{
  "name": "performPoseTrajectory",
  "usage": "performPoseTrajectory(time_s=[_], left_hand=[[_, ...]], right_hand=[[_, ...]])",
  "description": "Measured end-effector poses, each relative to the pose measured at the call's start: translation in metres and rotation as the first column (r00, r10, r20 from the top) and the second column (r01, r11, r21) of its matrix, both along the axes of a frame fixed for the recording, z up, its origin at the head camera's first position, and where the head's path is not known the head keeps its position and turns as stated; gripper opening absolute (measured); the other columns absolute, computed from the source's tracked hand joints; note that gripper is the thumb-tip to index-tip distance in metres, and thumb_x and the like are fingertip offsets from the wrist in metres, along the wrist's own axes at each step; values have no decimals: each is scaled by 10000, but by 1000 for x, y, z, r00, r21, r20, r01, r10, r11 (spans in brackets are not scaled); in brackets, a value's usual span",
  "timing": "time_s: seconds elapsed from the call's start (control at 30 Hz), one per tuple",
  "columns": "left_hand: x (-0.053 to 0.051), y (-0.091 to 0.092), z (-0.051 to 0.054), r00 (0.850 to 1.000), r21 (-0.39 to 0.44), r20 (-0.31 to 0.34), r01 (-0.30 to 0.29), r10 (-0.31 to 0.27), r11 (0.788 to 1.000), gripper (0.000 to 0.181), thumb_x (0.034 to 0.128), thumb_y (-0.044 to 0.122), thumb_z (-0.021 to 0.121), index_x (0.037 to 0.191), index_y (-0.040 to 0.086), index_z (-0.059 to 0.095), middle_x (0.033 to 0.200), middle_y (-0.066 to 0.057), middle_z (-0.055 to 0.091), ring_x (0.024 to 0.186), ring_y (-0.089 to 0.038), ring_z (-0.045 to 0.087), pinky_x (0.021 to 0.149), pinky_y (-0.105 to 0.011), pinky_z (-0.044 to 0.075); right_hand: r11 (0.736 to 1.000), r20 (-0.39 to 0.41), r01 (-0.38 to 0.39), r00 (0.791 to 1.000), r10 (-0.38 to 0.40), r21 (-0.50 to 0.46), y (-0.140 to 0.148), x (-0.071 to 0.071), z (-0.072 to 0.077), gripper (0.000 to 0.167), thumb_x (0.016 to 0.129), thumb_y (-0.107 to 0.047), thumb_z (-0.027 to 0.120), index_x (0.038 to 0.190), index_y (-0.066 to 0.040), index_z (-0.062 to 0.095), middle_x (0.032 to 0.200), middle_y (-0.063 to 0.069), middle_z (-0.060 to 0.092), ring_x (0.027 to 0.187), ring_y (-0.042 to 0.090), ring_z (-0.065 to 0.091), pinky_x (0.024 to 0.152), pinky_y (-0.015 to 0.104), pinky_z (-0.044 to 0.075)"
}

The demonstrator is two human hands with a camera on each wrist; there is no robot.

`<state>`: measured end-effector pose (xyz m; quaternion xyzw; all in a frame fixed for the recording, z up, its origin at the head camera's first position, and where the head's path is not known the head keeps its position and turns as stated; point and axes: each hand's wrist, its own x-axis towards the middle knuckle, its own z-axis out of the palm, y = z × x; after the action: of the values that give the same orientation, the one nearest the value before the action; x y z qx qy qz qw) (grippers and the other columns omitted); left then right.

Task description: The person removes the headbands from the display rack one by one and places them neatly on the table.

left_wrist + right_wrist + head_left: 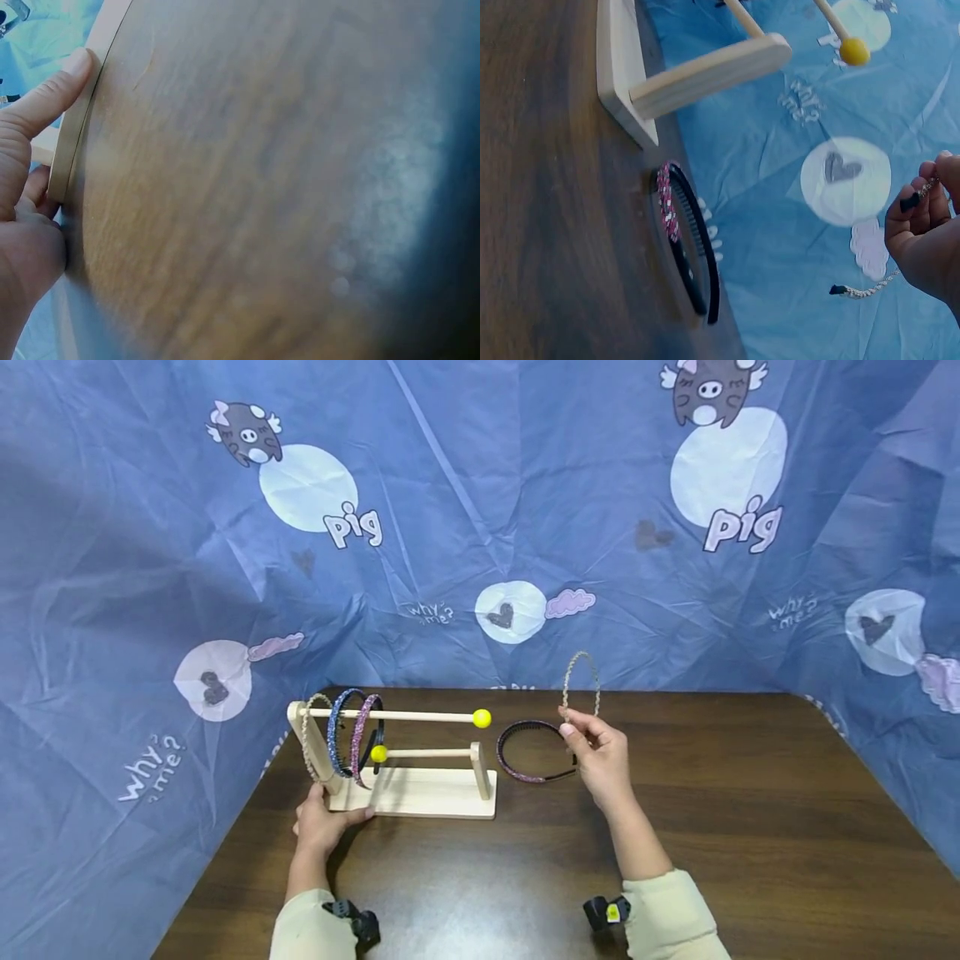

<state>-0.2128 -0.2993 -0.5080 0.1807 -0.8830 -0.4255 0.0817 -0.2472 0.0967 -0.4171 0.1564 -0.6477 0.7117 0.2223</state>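
My right hand (602, 758) pinches one end of a thin, pale beaded headband (582, 653) and holds it upright above the table. In the right wrist view, black tips (838, 289) show on that headband's ends. The left hand (322, 827) grips the left front corner of a pale wooden headband stand (435, 806), thumb along the front edge of its base. From the stand's upper rod hang a pale beaded headband (305, 739), a blue glittery one (333, 735) and a pink-purple one (358, 739). Most of the stand is out of the left wrist view.
Right of the stand, a dark toothed headband with pink glitter (525, 777) lies on the brown wooden table (750, 827). Yellow balls cap the upper rod (482, 718) and the lower rod (379, 753). A blue patterned cloth (465, 527) hangs behind and beside the table.
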Motion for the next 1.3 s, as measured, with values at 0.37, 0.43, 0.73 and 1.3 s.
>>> performPoseTrajectory(time_s=[0.37,0.43,0.73,1.3], left_hand=[[2,1,0,1000,-8,7,4,-4,1000,881,631,262,843,1319,8,354,1322,-274,419,1199,-466,268,971,-596,123],[3,2,0,1000,-11,13,3,-2,1000,886,629,261,845,1323,12,353,1325,-270,416,1200,-469,264,969,-600,121],[5,0,1,1000,-16,13,0,0,1000,862,627,263,842,1301,10,366,1305,-267,432,1189,-471,270,961,-603,134],[1,0,0,1000,13,-5,2,-2,1000,871,626,250,848,1316,14,371,1324,-251,428,1195,-453,269,966,-594,129]], right_hand=[[988,135,106,984,-120,109,28,12,7,190,827,124,600,1009,180,610,1034,310,604,765,28,566,626,134,425],[986,172,100,977,-123,135,32,13,6,193,829,119,599,1013,176,614,1040,319,597,762,31,562,633,134,425],[971,328,18,940,-98,237,55,-6,-34,219,823,33,660,1024,119,647,1046,235,637,809,11,564,696,149,431],[927,378,-17,916,-137,375,87,-25,-68,244,810,-16,683,1027,93,661,1039,195,651,943,101,569,798,187,398]])
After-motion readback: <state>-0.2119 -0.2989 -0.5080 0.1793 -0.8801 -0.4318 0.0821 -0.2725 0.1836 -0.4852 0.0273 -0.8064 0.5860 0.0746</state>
